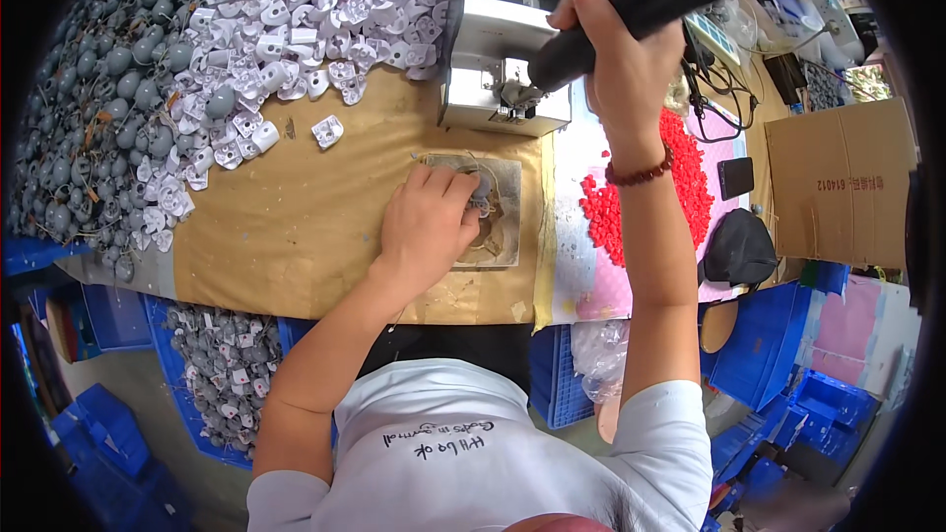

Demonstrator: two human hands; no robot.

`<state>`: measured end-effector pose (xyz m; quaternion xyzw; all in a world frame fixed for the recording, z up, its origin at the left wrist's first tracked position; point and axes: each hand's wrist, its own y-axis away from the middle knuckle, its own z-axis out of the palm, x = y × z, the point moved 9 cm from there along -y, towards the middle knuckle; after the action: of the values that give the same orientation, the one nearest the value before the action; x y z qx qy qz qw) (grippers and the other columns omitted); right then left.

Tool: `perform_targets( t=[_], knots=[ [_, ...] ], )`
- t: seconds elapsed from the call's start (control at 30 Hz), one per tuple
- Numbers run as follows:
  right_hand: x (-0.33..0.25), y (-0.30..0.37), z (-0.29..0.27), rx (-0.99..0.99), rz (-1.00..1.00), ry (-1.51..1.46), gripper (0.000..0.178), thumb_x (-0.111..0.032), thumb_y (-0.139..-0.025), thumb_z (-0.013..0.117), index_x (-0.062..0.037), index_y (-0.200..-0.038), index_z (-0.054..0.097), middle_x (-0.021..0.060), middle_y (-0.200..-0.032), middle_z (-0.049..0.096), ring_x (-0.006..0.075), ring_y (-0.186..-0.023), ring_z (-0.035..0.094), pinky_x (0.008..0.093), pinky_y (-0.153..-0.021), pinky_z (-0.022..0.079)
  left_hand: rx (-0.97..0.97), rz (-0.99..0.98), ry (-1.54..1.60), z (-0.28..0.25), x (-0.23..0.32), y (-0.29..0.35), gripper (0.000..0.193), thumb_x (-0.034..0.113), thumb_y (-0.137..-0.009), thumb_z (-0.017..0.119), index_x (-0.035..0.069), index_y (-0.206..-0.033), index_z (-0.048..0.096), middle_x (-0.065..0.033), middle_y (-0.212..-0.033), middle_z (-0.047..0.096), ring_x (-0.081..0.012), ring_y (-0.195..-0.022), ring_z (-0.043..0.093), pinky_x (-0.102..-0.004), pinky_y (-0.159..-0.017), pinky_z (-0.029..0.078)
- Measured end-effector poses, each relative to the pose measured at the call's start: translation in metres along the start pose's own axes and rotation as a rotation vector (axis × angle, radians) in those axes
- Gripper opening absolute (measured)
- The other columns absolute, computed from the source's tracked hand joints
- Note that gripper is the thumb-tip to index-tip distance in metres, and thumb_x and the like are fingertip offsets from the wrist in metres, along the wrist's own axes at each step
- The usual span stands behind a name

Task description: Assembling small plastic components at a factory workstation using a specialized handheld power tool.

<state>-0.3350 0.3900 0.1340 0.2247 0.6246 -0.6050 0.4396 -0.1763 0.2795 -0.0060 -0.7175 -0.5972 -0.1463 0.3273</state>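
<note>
A small grey part is pinned under the left hand, fingers pressed together on it over a square plate on the tabletop. A black power tool is gripped in the raised right hand, well above.

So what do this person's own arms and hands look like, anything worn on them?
Both forearms are bare. Short white sleeves end above the elbows, part of a white T-shirt with dark handwritten-style lettering on the chest. The right wrist carries a bracelet of dark red beads. The left hand and right hand wear no gloves; no rings or watch show.
</note>
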Motion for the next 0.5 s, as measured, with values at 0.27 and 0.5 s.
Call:
perform_targets(
  t=[0.27,0.5],
  knots=[
    [0.031,0.033,0.017,-0.112,0.335,0.153,0.058,-0.001,-0.083,0.064,0.0121,-0.135,0.041,0.0111,-0.076,0.063,0.0192,-0.064,0.063,0.0334,-0.065,0.053,0.015,0.004,0.007,0.0,-0.004,0.001,0.035,0.012,-0.075,0.075,0.007,-0.108,0.066,-0.0092,-0.098,0.062,-0.0325,-0.094,0.057,-0.0435,-0.08,0.051],
    [0.011,0.092,0.028,-0.085,0.272,-0.094,0.062,0.011,-0.082,0.063,0.0057,-0.139,0.039,0.0065,-0.078,0.066,0.0142,-0.066,0.064,0.0285,-0.063,0.053,-0.001,-0.011,-0.053,0.003,-0.006,0.002,0.034,0.014,-0.072,0.075,0.011,-0.104,0.065,-0.0051,-0.095,0.06,-0.0273,-0.095,0.058,-0.0401,-0.078,0.052]
  ],
)
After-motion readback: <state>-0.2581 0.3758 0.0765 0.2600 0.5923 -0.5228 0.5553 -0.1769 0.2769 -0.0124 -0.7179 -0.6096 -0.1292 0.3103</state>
